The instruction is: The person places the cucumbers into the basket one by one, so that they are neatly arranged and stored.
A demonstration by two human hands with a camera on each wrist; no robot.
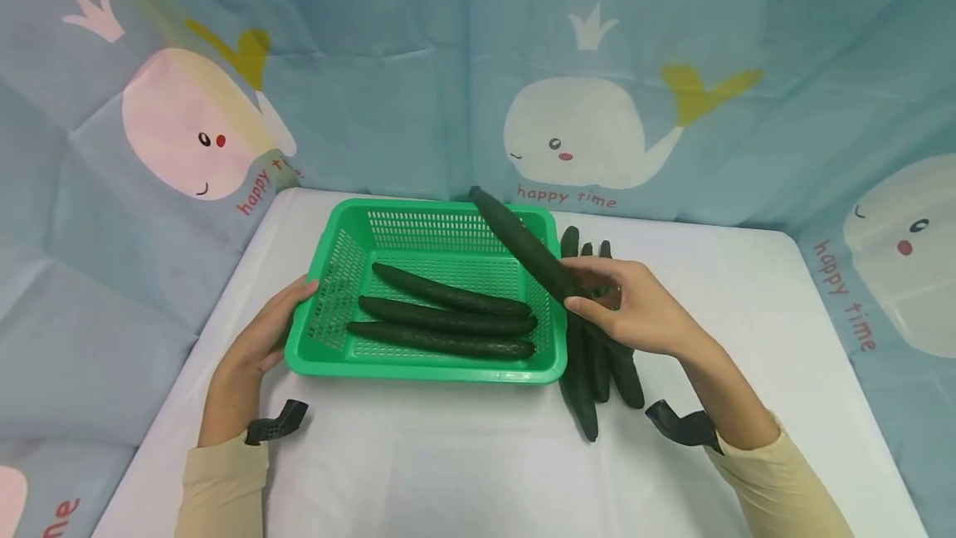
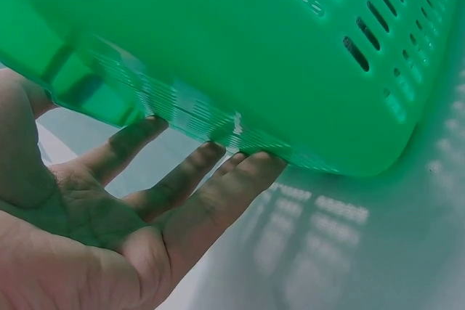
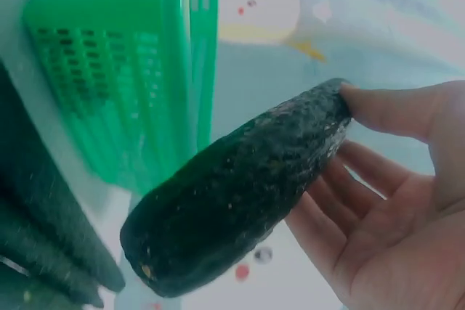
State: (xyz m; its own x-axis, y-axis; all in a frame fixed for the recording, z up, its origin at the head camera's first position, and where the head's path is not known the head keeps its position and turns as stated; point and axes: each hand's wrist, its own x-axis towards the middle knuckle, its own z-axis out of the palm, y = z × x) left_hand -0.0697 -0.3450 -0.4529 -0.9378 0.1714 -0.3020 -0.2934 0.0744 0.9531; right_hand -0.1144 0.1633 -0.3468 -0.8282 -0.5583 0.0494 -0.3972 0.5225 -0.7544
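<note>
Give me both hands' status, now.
Left hand: holding the green basket at its left rim.
Right hand: holding one cucumber.

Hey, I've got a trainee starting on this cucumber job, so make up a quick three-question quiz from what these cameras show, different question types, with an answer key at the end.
1. How many cucumbers lie inside the green plastic basket?

2. True or false: the cucumber in the right hand lies flat on the basket's floor.

3. In the head view, where is the left hand?
A) On the cucumbers inside the basket
B) At the basket's left end
C) At the basket's right end

Key:
1. Three.
2. False; it is held up at a slant over the basket's right side.
3. B.
</note>
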